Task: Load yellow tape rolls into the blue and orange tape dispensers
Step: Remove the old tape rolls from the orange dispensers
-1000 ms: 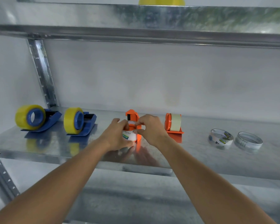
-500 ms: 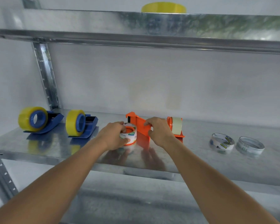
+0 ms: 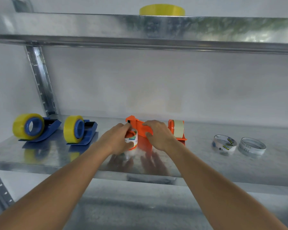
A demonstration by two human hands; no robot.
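Both hands work at the near orange dispenser [image 3: 140, 128] on the shelf [image 3: 40, 156]. The left hand [image 3: 116, 141] is closed around the white labelled roll [image 3: 132, 141] on its hub; the right hand [image 3: 158, 136] pinches the dispenser's body, whose long axis runs back-left. The spare yellow roll [image 3: 161, 9] lies flat on the upper shelf [image 3: 73, 25], straight above and beyond both hands, marginally nearer the right.

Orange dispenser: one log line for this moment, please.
left hand: on white roll | right hand: on orange dispenser | blue dispensers: yellow rolls loaded
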